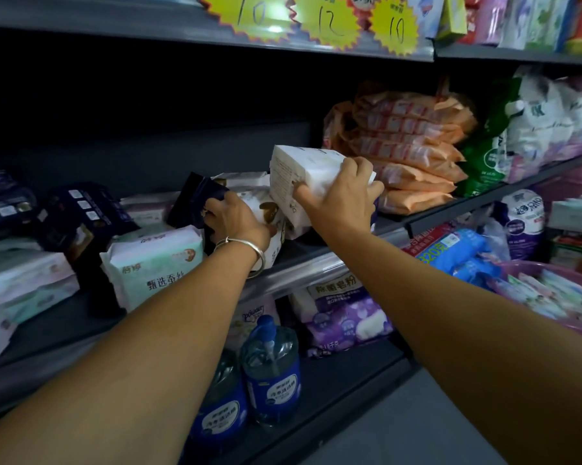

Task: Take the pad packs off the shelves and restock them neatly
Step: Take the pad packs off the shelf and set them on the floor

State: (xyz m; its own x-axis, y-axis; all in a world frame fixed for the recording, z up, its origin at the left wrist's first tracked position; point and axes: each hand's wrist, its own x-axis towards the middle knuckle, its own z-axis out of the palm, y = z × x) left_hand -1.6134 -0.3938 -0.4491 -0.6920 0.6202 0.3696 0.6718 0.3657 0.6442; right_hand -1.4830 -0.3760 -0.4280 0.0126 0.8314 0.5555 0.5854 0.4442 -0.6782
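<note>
White pack point(303, 169) gripped by right hand point(341, 199)

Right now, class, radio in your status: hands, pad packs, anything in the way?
Right hand grips white pack, lifted above shelf. Left hand holds white pack with gold print beside dark pack. Orange stack close right.
</note>
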